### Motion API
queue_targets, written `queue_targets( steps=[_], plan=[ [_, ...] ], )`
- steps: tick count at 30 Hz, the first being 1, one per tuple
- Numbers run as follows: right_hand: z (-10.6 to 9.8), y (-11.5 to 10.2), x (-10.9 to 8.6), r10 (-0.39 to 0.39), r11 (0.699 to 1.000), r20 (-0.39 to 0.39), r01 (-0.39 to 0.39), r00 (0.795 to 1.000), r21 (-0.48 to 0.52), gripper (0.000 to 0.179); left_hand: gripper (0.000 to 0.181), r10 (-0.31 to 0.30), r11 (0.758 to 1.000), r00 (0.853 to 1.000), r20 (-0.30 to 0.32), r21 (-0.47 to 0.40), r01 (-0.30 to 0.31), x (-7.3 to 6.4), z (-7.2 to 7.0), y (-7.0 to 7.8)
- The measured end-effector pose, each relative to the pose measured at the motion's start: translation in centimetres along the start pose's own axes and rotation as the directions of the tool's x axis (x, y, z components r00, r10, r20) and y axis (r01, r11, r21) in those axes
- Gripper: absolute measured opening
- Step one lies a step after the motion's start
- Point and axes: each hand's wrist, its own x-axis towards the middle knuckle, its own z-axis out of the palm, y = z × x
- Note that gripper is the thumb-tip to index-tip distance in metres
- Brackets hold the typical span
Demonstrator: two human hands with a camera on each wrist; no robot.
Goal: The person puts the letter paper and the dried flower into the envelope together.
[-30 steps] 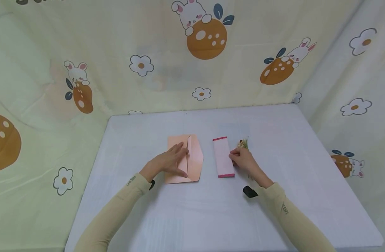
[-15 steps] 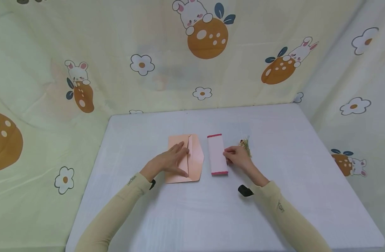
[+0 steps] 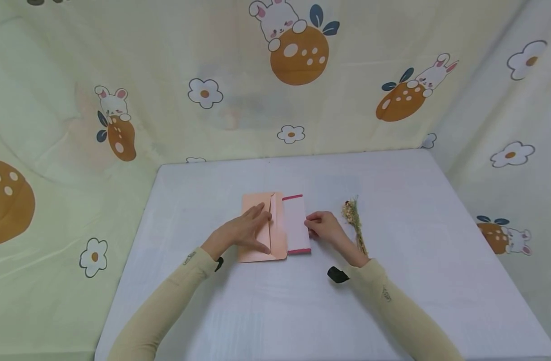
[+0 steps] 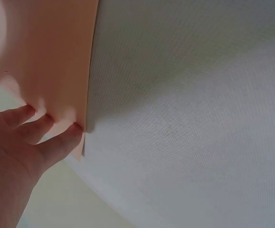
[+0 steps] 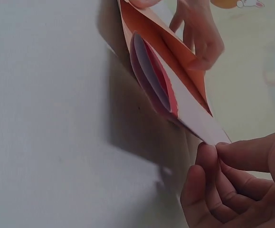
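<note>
A peach paper envelope lies on the table with its pointed flap to the right. My left hand rests spread on it, fingertips pressing the paper in the left wrist view. With thumb and fingers, my right hand pinches the right edge of a folded white card with red-trimmed ends. In the head view the card's left edge overlaps the envelope's flap. Folded red and white layers of the card show in the right wrist view, in front of the envelope's gaping mouth.
A small bunch of dried flowers lies right of my right hand, its stems partly behind the wrist. A white cloth covers the table. Patterned curtains hang along the back and sides.
My right hand has drawn the folded card leftward from beside the flowers until it overlaps the envelope's flap. The flowers are now more exposed. My left hand has stayed on the envelope.
</note>
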Motion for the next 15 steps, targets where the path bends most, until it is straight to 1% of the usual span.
queue_targets(
  steps=[3, 11, 15],
  plan=[
    [0.8, -0.3, 0.2, 0.005, 1.000, -0.002, -0.005, 1.000, -0.003, 0.029, 0.099, -0.002, 1.000, 1.000, 0.005, 0.004, 0.002, 0.0, -0.1, 0.1],
    [2.1, -1.4, 1.0, -0.027, 0.998, -0.017, 0.026, 0.999, -0.050, 0.027, 0.101, -0.016, 1.000, 1.000, 0.003, 0.026, 0.016, 0.1, 0.0, 0.1],
    [2.6, -2.2, 1.2, -0.013, 0.997, -0.008, 0.012, 1.000, -0.082, 0.025, 0.102, -0.025, 0.999, 1.000, 0.010, 0.030, 0.024, 0.0, -0.1, 0.1]
  ],
)
